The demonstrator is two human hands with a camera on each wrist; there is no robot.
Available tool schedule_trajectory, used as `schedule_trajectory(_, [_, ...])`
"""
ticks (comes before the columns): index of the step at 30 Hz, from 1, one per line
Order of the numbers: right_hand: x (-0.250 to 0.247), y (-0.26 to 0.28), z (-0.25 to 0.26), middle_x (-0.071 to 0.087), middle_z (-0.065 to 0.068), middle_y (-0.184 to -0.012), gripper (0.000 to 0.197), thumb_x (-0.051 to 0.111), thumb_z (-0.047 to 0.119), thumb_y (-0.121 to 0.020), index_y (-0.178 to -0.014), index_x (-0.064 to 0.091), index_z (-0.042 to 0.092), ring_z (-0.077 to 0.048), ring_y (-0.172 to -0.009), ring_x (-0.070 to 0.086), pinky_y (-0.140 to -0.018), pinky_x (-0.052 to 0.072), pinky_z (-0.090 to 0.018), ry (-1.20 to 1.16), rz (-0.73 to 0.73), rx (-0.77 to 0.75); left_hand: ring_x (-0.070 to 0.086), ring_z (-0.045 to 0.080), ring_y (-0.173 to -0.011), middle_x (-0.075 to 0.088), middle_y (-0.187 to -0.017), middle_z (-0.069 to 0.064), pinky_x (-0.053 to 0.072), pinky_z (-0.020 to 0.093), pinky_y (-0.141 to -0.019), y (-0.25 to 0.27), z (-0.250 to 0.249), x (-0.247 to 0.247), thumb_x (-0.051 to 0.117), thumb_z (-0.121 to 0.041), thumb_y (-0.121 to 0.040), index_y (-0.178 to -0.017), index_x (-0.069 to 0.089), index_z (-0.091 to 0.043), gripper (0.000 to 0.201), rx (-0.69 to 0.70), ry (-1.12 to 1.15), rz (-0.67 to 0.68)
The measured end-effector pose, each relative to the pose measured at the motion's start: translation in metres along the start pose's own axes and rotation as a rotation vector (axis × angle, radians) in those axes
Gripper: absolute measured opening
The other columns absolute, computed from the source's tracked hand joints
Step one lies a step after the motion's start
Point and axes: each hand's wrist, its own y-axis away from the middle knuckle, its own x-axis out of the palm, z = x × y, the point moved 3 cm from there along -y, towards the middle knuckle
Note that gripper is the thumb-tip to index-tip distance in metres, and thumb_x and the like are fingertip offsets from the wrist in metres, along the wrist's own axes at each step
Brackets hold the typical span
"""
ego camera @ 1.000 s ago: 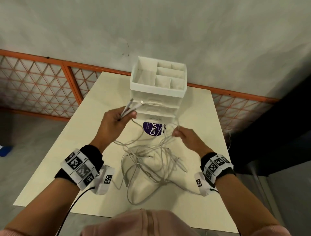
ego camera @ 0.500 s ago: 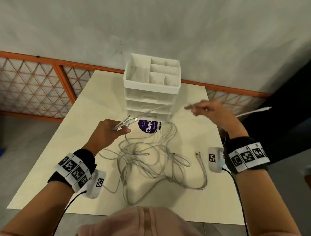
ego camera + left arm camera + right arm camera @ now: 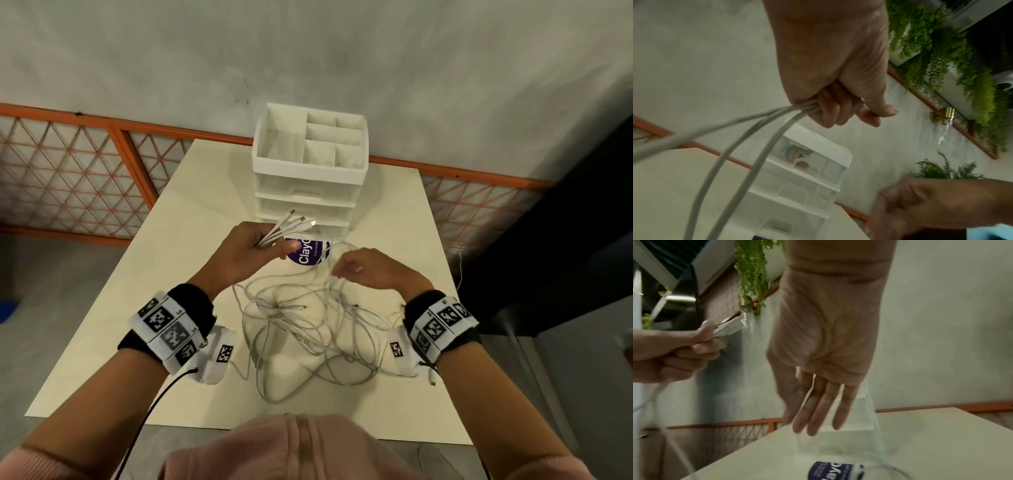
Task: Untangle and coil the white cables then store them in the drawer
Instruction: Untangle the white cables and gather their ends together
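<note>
head view: left hand [image 3: 239,260] grip clamps three white cables [image 3: 284,229], right hand [image 3: 373,272] slack, holding nothing.

I see both of my forearms bare, with pink sleeves [image 3: 20,462] pushed up near the elbows and a pink hood or cap [image 3: 301,445] at the bottom edge of the head view. Each wrist wears a black band [image 3: 191,301] wrapped by a white strap of black-and-white square code tags [image 3: 164,329]. Under each wrist hangs a small white camera box [image 3: 219,356] with its own tag. A thin black wire [image 3: 150,411] runs back from the left box.
</note>
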Motion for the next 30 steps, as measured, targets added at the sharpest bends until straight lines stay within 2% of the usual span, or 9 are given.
schedule_trajectory(2, [0.008, -0.007, 0.03, 0.065, -0.003, -0.119, 0.041, 0.074, 0.026, -0.08, -0.118, 0.062, 0.016, -0.009, -0.105, 0.058, -0.087, 0.041, -0.012, -0.102, 0.066, -0.06, 0.05, 0.002, -0.052, 0.057, -0.051, -0.009, 0.037, 0.014, -0.057, -0.001, -0.013, 0.007, 0.069, -0.026, -0.083, -0.058, 0.062, -0.019, 0.026, 0.051, 0.042, 0.005])
schedule_trajectory(6, [0.037, -0.022, 0.069, 0.051, 0.008, -0.137, 0.075, 0.079, 0.049, -0.065, -0.131, 0.048, 0.03, -0.006, -0.126, 0.045, -0.111, 0.035, -0.028, -0.147, 0.198, -0.086, 0.049, 0.002, -0.044, 0.056, -0.048, -0.01, 0.038, 0.013, -0.049, -0.002, -0.044, 0.018, 0.063, -0.019, -0.087, -0.064, 0.062, -0.015, 0.023, 0.155, 0.217, 0.001])
schedule_trajectory(10, [0.053, -0.03, 0.071, 0.07, -0.006, -0.106, 0.025, 0.07, 0.031, -0.082, -0.097, 0.069, 0.012, -0.015, -0.103, 0.062, -0.103, 0.042, -0.035, -0.167, 0.185, -0.174, 0.035, 0.0, -0.032, 0.047, -0.038, -0.014, 0.028, 0.009, -0.038, -0.002, -0.066, 0.005, 0.06, -0.02, -0.087, -0.06, 0.057, -0.015, 0.027, 0.213, 0.312, -0.105])
schedule_trajectory(13, [0.057, -0.023, 0.028, 0.073, -0.014, -0.09, 0.025, 0.062, 0.029, -0.089, -0.08, 0.069, 0.007, -0.025, -0.089, 0.064, -0.092, 0.045, -0.039, -0.122, 0.198, -0.105, 0.025, 0.004, -0.035, 0.037, -0.041, -0.013, 0.022, 0.017, -0.035, -0.004, -0.062, -0.027, 0.062, -0.031, -0.088, -0.059, 0.058, -0.022, 0.031, 0.243, 0.377, -0.185])
schedule_trajectory(16, [0.052, -0.013, -0.018, 0.07, -0.003, -0.075, 0.031, 0.061, 0.032, -0.089, -0.077, 0.064, 0.003, -0.02, -0.082, 0.064, -0.097, 0.044, -0.046, -0.267, 0.143, 0.017, 0.022, 0.004, -0.035, 0.031, -0.042, -0.014, 0.02, 0.017, -0.035, -0.006, -0.048, -0.054, 0.057, -0.033, -0.089, -0.06, 0.055, -0.019, 0.032, 0.213, 0.447, -0.279])
schedule_trajectory(20, [0.039, -0.011, -0.012, 0.066, -0.003, -0.092, 0.027, 0.072, 0.022, -0.081, -0.096, 0.063, 0.002, -0.017, -0.093, 0.061, -0.099, 0.044, -0.043, -0.368, 0.108, 0.005, 0.021, 0.004, -0.034, 0.03, -0.04, -0.015, 0.02, 0.016, -0.036, -0.01, -0.04, -0.046, 0.055, -0.03, -0.092, -0.061, 0.051, -0.014, 0.035, 0.171, 0.465, -0.359])
schedule_trajectory(23, [0.042, -0.017, 0.019, 0.058, 0.004, -0.121, 0.066, 0.083, 0.025, -0.069, -0.125, 0.05, 0.016, -0.014, -0.116, 0.055, -0.103, 0.043, -0.032, -0.4, 0.158, -0.022, 0.021, 0.004, -0.034, 0.031, -0.039, -0.014, 0.019, 0.018, -0.036, -0.015, -0.048, -0.026, 0.056, -0.025, -0.093, -0.062, 0.05, -0.013, 0.033, 0.191, 0.484, -0.382])
schedule_trajectory(25, [0.05, -0.022, 0.036, 0.054, 0.006, -0.128, 0.087, 0.084, 0.022, -0.066, -0.138, 0.035, 0.019, -0.009, -0.125, 0.048, -0.103, 0.038, -0.023, -0.438, 0.176, -0.038, 0.021, 0.003, -0.034, 0.034, -0.038, -0.014, 0.019, 0.019, -0.036, -0.017, -0.056, -0.015, 0.054, -0.021, -0.094, -0.064, 0.049, -0.013, 0.032, 0.223, 0.502, -0.392])
schedule_trajectory(30, [0.079, -0.023, 0.052, 0.059, 0.013, -0.11, 0.068, 0.085, 0.015, -0.065, -0.118, 0.043, 0.017, -0.002, -0.113, 0.052, -0.096, 0.041, -0.018, -0.32, 0.358, -0.058, 0.021, 0.003, -0.035, 0.032, -0.04, -0.014, 0.021, 0.02, -0.037, -0.021, -0.069, -0.014, 0.051, -0.022, -0.094, -0.067, 0.048, -0.012, 0.029, 0.292, 0.586, -0.472])
